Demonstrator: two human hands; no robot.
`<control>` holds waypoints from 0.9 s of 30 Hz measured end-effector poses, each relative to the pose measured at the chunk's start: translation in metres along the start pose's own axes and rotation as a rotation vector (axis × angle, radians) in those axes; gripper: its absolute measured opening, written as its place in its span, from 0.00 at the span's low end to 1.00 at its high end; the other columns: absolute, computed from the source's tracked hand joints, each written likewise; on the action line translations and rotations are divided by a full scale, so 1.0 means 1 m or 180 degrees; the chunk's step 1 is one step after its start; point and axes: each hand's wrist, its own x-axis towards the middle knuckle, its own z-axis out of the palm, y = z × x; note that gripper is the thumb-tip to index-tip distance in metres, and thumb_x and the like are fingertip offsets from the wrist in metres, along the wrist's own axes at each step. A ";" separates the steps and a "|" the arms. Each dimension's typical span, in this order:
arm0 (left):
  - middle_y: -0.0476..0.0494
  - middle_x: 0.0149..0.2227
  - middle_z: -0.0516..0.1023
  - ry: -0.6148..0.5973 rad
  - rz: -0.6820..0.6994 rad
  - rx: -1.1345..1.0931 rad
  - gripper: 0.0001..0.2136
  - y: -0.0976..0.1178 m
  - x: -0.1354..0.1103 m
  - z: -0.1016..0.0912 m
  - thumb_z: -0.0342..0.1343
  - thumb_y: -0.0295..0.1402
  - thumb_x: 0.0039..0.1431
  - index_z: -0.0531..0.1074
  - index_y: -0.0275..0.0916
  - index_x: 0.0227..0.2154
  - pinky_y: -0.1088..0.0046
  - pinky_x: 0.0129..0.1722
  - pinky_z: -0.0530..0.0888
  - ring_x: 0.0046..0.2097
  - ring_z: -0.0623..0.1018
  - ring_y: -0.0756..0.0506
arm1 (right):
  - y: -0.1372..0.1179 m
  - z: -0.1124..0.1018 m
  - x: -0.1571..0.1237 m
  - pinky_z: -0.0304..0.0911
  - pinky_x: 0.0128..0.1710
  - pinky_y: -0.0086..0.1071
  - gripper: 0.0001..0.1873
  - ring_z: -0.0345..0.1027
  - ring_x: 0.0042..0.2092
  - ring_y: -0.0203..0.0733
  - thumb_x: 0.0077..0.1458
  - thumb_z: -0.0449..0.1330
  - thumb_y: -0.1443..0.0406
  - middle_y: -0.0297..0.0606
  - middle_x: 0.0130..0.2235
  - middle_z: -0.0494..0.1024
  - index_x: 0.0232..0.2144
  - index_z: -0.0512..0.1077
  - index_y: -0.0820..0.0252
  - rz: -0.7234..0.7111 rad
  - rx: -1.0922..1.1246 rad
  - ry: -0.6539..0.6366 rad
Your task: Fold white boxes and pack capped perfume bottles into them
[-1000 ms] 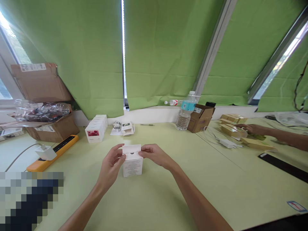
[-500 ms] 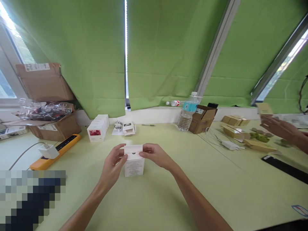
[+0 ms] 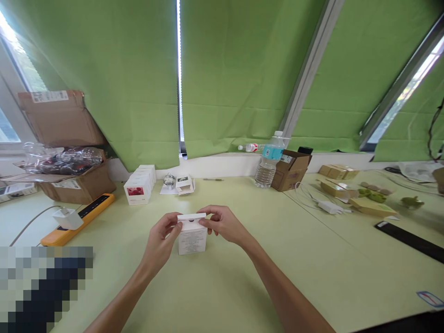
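Here's the scene: dead ahead at 12 o'clock, a white carton (image 3: 192,241) stands upright on the pale green table (image 3: 277,282), its top flap (image 3: 191,216) right between the hands! The left hand (image 3: 160,243) pinches the carton's upper left side, and the right hand (image 3: 224,225) curls in, fingertips pressed at the upper right corner. Out at 11 o'clock sits a stack of white boxes (image 3: 138,186), with an orange power strip (image 3: 78,218) at 10 o'clock and a water bottle (image 3: 269,164) at 1 o'clock.
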 end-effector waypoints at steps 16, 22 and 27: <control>0.43 0.42 0.76 0.0077 0.0201 0.0062 0.09 0.000 -0.001 -0.002 0.53 0.36 0.56 0.73 0.41 0.38 0.69 0.40 0.73 0.44 0.75 0.43 | -0.009 -0.012 -0.006 0.69 0.32 0.37 0.24 0.72 0.26 0.40 0.42 0.67 0.55 0.38 0.27 0.78 0.41 0.76 0.62 0.0193 0.0510 -0.0371; 0.42 0.44 0.76 -0.0010 0.0244 -0.0002 0.07 -0.003 0.000 -0.004 0.53 0.33 0.56 0.74 0.41 0.36 0.69 0.42 0.73 0.46 0.74 0.42 | -0.008 -0.012 -0.007 0.68 0.33 0.36 0.24 0.71 0.27 0.40 0.44 0.66 0.53 0.38 0.28 0.78 0.42 0.76 0.60 0.0153 0.0287 -0.0408; 0.42 0.46 0.76 -0.0140 0.0355 -0.0128 0.09 0.000 -0.001 -0.008 0.51 0.31 0.56 0.75 0.40 0.37 0.66 0.45 0.72 0.48 0.73 0.41 | -0.007 -0.011 -0.006 0.68 0.32 0.35 0.23 0.70 0.27 0.38 0.45 0.65 0.53 0.39 0.30 0.78 0.41 0.76 0.61 0.0106 0.0300 -0.0357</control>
